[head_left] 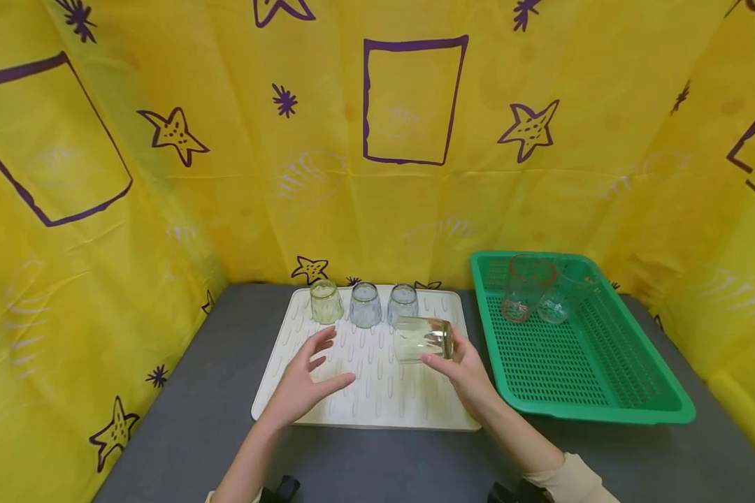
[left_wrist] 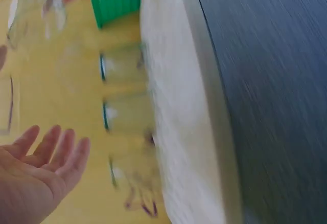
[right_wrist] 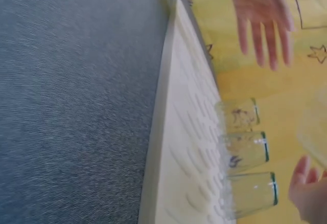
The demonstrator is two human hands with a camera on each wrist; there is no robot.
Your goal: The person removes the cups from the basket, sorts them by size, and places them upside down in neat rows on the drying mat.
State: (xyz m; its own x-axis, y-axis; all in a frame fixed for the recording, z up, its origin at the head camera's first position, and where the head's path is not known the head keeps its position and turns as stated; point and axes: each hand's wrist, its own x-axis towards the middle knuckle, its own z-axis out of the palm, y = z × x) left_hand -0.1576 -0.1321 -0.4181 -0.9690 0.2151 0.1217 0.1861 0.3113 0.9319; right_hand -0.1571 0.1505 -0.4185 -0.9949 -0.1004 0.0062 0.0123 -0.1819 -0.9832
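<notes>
My right hand (head_left: 468, 367) grips a yellowish glass tumbler (head_left: 415, 340) by one end. The tumbler lies on its side in the air over the white ridged drying tray (head_left: 365, 412). To its left, my left hand (head_left: 302, 381) is held over the tray with fingers and thumb spread, apart from the tumbler and holding nothing. Along the tray's back edge stand a yellowish tumbler (head_left: 326, 304) and two bluish tumblers, one in the middle (head_left: 365, 307) and one to the right (head_left: 403, 300). In the left wrist view the left palm (left_wrist: 30, 183) faces up.
A green perforated basket (head_left: 604, 412) stands right of the tray. Inside, near its back, are a pink-tinted glass (head_left: 519, 297) and a clear glass (head_left: 560, 300). Yellow patterned cloth (head_left: 327, 209) hangs behind and beside the dark grey table (head_left: 182, 419).
</notes>
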